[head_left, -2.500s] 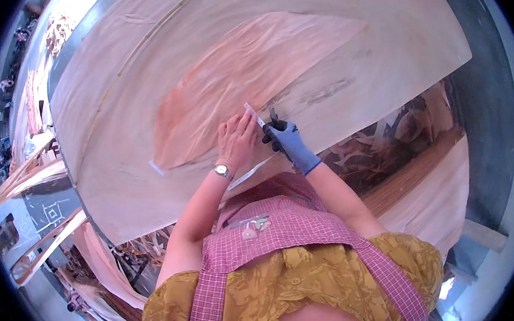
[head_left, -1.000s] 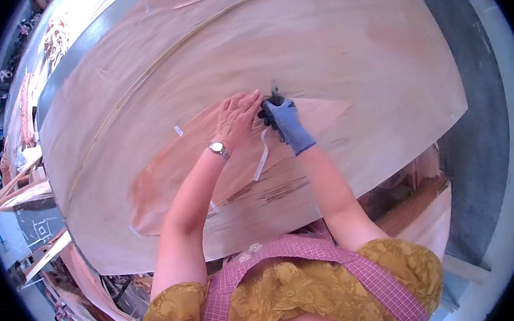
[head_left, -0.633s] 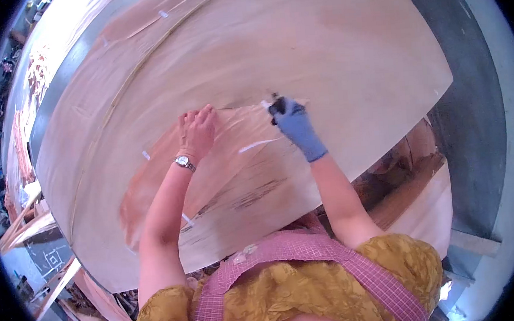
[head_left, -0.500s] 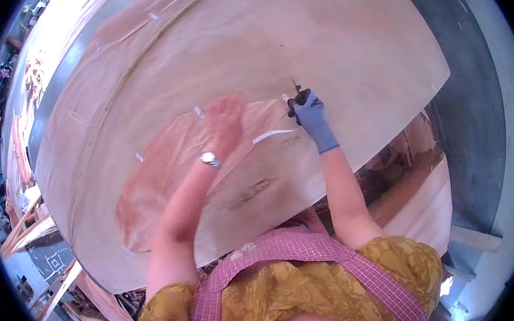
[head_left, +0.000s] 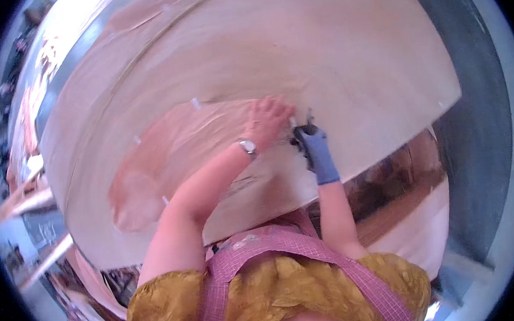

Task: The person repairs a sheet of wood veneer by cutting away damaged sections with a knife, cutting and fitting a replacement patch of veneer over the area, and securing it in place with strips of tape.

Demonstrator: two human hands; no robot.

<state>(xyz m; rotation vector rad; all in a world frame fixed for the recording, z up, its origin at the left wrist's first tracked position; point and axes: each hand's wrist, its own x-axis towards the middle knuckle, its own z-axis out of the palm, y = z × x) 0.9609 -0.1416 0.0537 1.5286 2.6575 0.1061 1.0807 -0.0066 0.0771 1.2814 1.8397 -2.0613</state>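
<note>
My left hand (head_left: 268,121), bare with a watch (head_left: 248,147) on the wrist, lies flat with its fingers stretched out. It rests over the right end of a reddish, veneer-like patch (head_left: 167,149) on a large, pale sheet (head_left: 357,58). Just to the right, my right hand (head_left: 312,141) wears a blue glove with dark fingers. Those fingers are closed on a small tool (head_left: 309,118) with a thin metal tip pointing away from me; its exact kind is blurred. A small white bit shows between the two hands. White tape pieces (head_left: 196,103) sit along the patch's edge.
A long, thin seam or strip (head_left: 134,62) curves across the left of the sheet. Brown sheets (head_left: 398,180) lie below its right edge. Beyond it runs a dark surface (head_left: 472,86). Stacked strips and clutter (head_left: 42,235) stand at the left.
My left hand has moved right and now lies close to my right hand. My right hand has come a little nearer to me, still gripping the tool. The long white strip no longer shows.
</note>
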